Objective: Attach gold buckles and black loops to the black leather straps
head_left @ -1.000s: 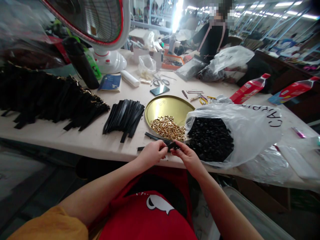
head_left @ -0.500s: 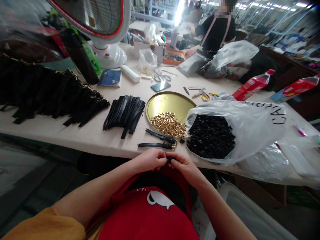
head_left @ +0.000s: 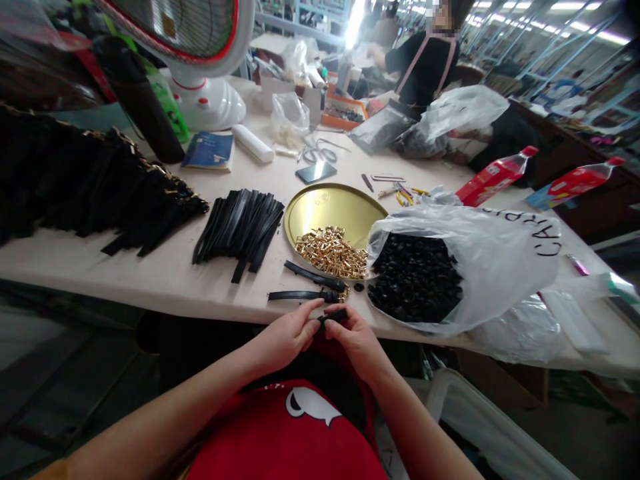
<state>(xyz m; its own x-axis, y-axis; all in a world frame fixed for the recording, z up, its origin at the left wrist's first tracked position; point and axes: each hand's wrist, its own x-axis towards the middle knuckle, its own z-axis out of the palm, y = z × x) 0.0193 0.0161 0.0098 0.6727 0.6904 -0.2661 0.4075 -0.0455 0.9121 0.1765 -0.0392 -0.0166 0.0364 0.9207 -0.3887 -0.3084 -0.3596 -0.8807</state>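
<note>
At the table's front edge, my left hand point(head_left: 289, 337) and my right hand point(head_left: 357, 339) meet with fingers pinched together. Between their fingertips is a small black piece point(head_left: 334, 316), partly covered; its exact kind I cannot make out. Just beyond the hands lie two short black straps point(head_left: 300, 295) with gold buckles at their right ends. Behind these, a round gold tray point(head_left: 345, 200) bears a heap of gold buckles point(head_left: 330, 250). To the right, an open clear plastic bag point(head_left: 500, 267) holds many small black pieces point(head_left: 415, 277). A stack of black straps point(head_left: 240, 230) lies left of the tray.
A large pile of black straps point(head_left: 85, 177) covers the far left. Behind stand a fan point(head_left: 200, 100), a dark bottle point(head_left: 143, 100), a blue booklet point(head_left: 207, 150), a phone point(head_left: 316, 172), scissors point(head_left: 320, 152) and pliers point(head_left: 404, 197). Red-labelled bottles point(head_left: 495, 177) lean at right; a person point(head_left: 425, 63) works beyond.
My left hand has turned and its fingers have straightened somewhat, and more of the black piece shows between the fingertips. The whole view has shifted slightly.
</note>
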